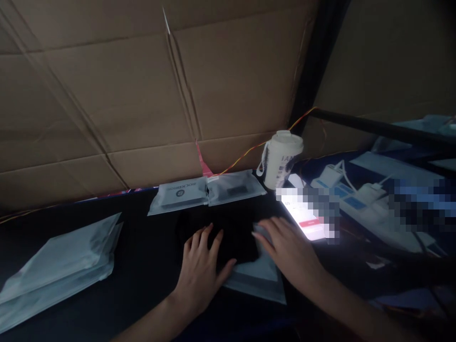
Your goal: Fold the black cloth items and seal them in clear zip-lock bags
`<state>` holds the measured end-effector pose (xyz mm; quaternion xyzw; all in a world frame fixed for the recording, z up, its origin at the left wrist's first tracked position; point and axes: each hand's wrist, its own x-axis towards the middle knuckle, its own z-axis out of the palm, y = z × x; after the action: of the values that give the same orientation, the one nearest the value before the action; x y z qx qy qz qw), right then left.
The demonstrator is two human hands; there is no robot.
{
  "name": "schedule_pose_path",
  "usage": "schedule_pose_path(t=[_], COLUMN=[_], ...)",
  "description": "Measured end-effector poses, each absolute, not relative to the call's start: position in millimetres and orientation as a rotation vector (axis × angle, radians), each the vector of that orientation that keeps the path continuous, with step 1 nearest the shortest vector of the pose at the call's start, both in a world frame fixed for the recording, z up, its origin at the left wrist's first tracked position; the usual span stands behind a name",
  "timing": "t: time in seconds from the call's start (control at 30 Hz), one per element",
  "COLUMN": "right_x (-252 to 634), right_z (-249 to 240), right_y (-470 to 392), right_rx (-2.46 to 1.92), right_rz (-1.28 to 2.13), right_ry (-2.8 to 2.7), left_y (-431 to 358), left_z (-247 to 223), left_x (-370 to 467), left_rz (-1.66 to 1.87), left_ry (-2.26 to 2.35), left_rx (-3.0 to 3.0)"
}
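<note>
A folded black cloth-like item (231,237) lies on the dark table, its outline hard to make out against the black surface. My left hand (199,270) rests on it with fingers spread and thumb out to the side. Partly beneath the black item is a frosted plastic bag (254,280). At that bag's right side, my right hand (290,251) touches its edge, thumb and fingers apart, with a strip of the bag showing between them. The fingertips of both hands point away from me.
Two packed frosted bags (181,194) lie by the cardboard wall (142,104). More frosted bags (67,261) are stacked at left. A lidded cup (283,159), a lit phone (306,221) and a white power strip (356,202) with plugs are at right. A yellow-red wire (245,154) runs behind.
</note>
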<state>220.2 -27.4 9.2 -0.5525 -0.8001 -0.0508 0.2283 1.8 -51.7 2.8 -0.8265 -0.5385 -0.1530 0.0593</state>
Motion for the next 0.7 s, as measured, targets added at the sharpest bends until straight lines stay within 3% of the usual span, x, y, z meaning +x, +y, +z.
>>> schedule_pose_path(t=[0.2, 0.5, 0.7], right_x=[235.4, 249.0, 248.2], right_z=[-25.8, -14.7, -11.4], right_y=[-64.6, -19.6, -8.6], right_rx=[-1.327, -1.205, -1.152], right_rz=[-0.292, -0.278, -0.266], right_ry=[-2.334, -2.526, -2.554], left_y=[-46.6, -41.6, -51.1], left_z=[1.6, 11.2, 12.0], left_x=[-3.0, -17.4, 3.8], left_rz=[-0.452, -0.449, -0.416], left_ry=[-1.602, -1.499, -1.725], left_rx=[-2.572, -2.748, -2.565])
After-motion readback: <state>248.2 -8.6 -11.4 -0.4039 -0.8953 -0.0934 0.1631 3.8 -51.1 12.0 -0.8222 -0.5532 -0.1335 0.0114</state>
